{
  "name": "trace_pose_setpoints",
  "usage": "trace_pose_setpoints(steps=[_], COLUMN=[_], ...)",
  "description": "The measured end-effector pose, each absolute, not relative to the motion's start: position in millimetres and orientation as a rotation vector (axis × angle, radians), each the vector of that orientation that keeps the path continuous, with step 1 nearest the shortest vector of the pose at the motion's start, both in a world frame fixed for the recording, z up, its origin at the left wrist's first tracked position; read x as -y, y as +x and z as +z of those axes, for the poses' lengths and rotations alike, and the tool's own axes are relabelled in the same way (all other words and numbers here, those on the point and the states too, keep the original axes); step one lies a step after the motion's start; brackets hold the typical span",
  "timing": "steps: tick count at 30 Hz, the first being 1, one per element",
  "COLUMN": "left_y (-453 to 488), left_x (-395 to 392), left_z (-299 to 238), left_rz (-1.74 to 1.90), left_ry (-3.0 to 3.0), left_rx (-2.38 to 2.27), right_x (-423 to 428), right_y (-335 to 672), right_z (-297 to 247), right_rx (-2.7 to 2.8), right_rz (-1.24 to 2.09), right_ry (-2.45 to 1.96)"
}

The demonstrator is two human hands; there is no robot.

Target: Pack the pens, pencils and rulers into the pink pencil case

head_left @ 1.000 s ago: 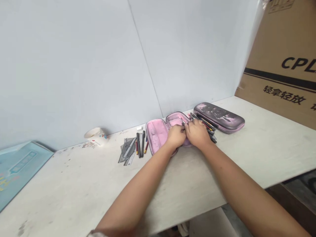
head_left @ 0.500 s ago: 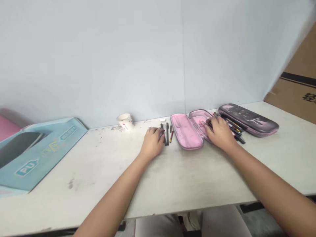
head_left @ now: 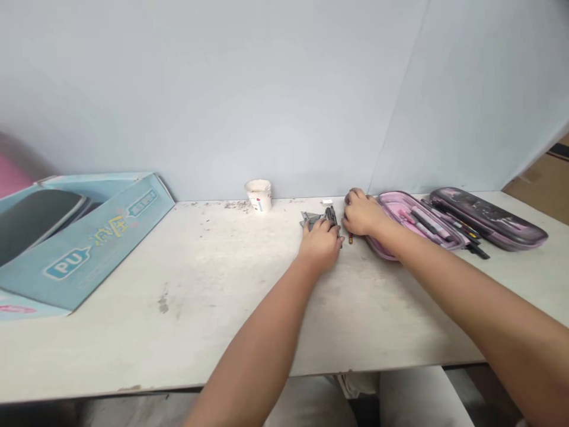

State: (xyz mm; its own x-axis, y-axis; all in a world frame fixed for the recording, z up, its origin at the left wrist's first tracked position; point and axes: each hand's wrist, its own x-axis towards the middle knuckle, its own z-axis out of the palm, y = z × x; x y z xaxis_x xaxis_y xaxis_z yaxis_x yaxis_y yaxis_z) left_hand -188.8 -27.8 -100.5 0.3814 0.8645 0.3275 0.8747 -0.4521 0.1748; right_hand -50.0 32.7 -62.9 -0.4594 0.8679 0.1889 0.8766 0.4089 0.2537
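A gathering-up, it seems, centre frame!

Left hand [head_left: 320,242], fingers half-curled over dark pens [head_left: 331,213] and grey rulers [head_left: 310,218]; right hand [head_left: 361,213], fingers bent by the open pencil case [head_left: 386,254], right of frame. Grip? Can't tell for either. Lifting next calls for a firm pinch. Blue box [head_left: 111,252], left, reads "PU".

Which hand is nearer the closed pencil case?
Right. The right hand is left of the closed pencil case, across the open one; the left hand is farther left, at the rulers.
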Motion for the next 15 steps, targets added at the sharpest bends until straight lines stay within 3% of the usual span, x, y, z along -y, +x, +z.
trace_pose_setpoints(steps=[7,15], left_y=[-188,-181], left_x=[32,34], left_z=[-103,-89], left_rz=[-0.711,-1.230], left_ry=[-2.544,-2.460], left_rx=[1.653,1.798], right_x=[-36,18], right_y=[-60,-30], right_z=[-67,-66], right_rx=[2.525,2.349], right_rz=[-0.582,-0.503], right_ry=[-1.642,-1.040])
